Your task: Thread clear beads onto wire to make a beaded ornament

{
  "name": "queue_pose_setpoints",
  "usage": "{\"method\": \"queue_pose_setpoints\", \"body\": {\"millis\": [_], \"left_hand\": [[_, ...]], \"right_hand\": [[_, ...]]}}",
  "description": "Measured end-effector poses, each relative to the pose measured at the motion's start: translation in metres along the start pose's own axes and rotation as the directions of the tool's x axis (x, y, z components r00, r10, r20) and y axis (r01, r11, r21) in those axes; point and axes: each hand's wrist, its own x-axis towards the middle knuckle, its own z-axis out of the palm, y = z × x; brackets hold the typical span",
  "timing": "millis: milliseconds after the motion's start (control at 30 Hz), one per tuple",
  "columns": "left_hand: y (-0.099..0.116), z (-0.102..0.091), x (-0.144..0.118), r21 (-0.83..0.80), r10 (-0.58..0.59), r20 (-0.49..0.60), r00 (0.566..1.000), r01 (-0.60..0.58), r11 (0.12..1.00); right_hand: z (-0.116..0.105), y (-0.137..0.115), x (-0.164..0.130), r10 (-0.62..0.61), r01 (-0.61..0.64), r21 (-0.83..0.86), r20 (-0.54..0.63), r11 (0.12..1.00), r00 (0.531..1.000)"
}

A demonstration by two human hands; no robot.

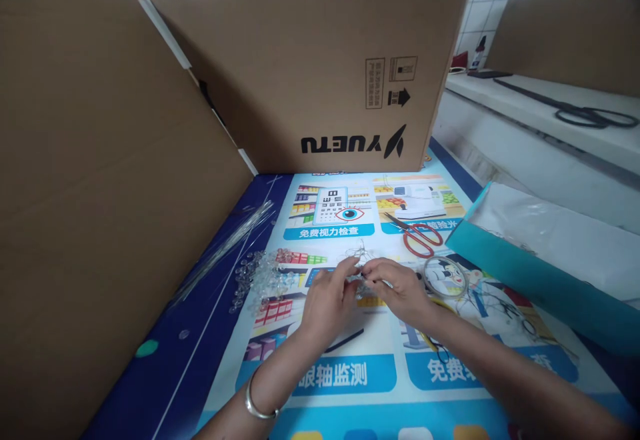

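- Cardboard panels (300, 60) block us left and ahead!
- Clear beads (273, 279) left, red-handled scissors (413, 229) right.
- Our left hand (327, 297) and right hand (397, 290), nearly touching, pinch fine wire (361, 252).

YUETU (345, 145) (inverted) on cardboard (300, 73), 免费视力检查 (329, 232) on mat (380, 333)

I wear a smooth, silver-coloured bangle (251, 401) on my left forearm (287, 360), a slim rounded band with a bright sheen along its curve. My right forearm (493, 360) is bare, and so are my left grip (327, 299) and right grip (400, 291), fingers included
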Motion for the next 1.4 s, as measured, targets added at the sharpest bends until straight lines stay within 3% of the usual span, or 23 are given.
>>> {"method": "queue_pose_setpoints", "body": {"millis": [300, 400, 567, 733, 900, 1000, 1133, 1200, 1267, 1333, 1400], "left_hand": [[0.001, 0.002, 0.000, 0.060, 0.075, -0.016, 0.997, -0.074, 0.995], [0.001, 0.001, 0.000, 0.098, 0.087, -0.043, 0.995, -0.082, 0.992], [0.005, -0.001, -0.001, 0.114, 0.079, -0.072, 0.994, -0.070, 0.991], [0.010, -0.005, 0.002, 0.026, 0.080, -0.037, 0.996, -0.079, 0.997], [0.016, -0.013, 0.005, -0.210, 0.043, 0.068, 0.997, -0.028, 0.977], [0.018, -0.014, 0.004, -0.253, 0.008, 0.121, 0.993, 0.023, 0.967], [0.016, -0.010, 0.005, -0.227, -0.033, 0.078, 0.996, 0.050, 0.973], [0.014, -0.009, 0.005, -0.221, -0.024, 0.043, 0.999, 0.033, 0.975], [0.011, -0.009, 0.005, -0.226, 0.008, 0.020, 1.000, -0.004, 0.974], [0.007, -0.009, 0.004, -0.242, 0.050, 0.012, 0.999, -0.045, 0.969], [0.002, -0.008, 0.003, -0.261, 0.086, 0.012, 0.996, -0.080, 0.962]], "right_hand": [[0.005, -0.003, -0.003, 0.053, -0.063, -0.073, -0.140, 0.995, 0.989], [0.006, -0.006, -0.003, 0.047, -0.060, -0.104, -0.128, 0.993, 0.991], [0.007, -0.011, -0.008, -0.040, 0.017, -0.339, -0.059, 0.941, 0.997], [0.009, -0.009, -0.012, -0.089, 0.076, -0.444, -0.008, 0.893, 0.996], [0.008, -0.007, -0.009, -0.028, -0.008, -0.262, -0.131, 0.965, 0.991], [0.006, -0.010, -0.007, 0.011, -0.039, -0.160, -0.171, 0.986, 0.985], [0.002, -0.018, -0.003, 0.242, -0.228, 0.106, -0.152, 0.968, 0.958], [-0.002, -0.020, -0.001, 0.391, -0.351, 0.310, -0.076, 0.884, 0.917], [-0.006, -0.022, 0.001, 0.495, -0.440, 0.526, 0.041, 0.728, 0.868], [-0.011, -0.023, 0.002, 0.533, -0.488, 0.677, 0.163, 0.551, 0.830], [-0.016, -0.024, 0.003, 0.524, -0.509, 0.746, 0.253, 0.430, 0.813]]}}
